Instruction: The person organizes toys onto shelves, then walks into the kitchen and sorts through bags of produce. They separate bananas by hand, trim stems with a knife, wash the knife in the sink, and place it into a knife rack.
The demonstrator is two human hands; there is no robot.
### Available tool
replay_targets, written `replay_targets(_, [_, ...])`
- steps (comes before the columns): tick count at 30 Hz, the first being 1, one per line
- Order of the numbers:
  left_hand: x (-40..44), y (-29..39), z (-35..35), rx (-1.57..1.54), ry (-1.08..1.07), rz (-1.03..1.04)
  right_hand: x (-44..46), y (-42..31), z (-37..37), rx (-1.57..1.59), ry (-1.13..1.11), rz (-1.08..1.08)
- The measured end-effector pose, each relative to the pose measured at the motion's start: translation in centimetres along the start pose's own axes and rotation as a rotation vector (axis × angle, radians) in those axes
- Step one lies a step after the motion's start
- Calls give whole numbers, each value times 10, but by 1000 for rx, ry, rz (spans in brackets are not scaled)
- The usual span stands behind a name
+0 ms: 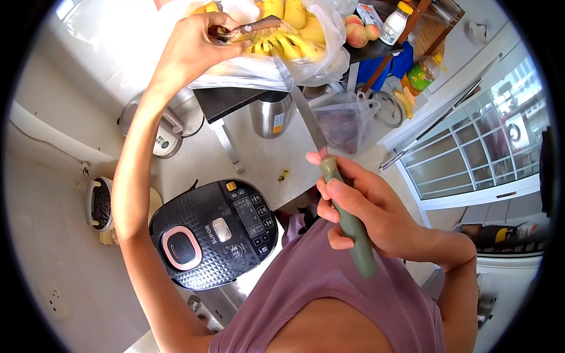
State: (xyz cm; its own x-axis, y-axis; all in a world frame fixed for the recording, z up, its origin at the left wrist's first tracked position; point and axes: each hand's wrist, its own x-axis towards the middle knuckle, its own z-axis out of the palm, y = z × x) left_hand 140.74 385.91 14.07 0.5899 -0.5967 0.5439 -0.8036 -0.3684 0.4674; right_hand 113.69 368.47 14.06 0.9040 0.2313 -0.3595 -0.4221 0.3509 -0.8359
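Observation:
My left hand (197, 50) is closed on the dark, dried stalk of a bunch of bananas (294, 44) at the top of the view. The yellow bananas lie in a white translucent plastic bag (259, 76) on a dark shelf (220, 103). In front of my body, my right hand (376, 206) wraps round the green handle of a knife (353, 235). Its long blade points up and left, with the tip at the lower edge of the bunch. Whether the tip touches the fruit, I cannot tell.
A black rice cooker (215, 235) stands below on the counter, with small banana scraps (283, 175) nearby. Under the shelf are a steel flask (271, 115) and a plastic bag (347, 120). Peaches (357, 32) and a white bottle (396, 23) sit right of the bananas. An electric kettle (165, 132) is left.

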Motion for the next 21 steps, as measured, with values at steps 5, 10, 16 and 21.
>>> replay_targets(5, [1,1,-1,-10,-9,-61,-1,0,2,20,14,22])
replay_targets(10, [1,2,-1,-19,-15,-56,0,4,3,35,20,-21])
replay_targets(16, [1,3,0,-5,-23,-118,1,7,3,38,34,-44])
replay_targets(21, [0,2,-1,25,-27,-107,10,8,8,92,49,-66])
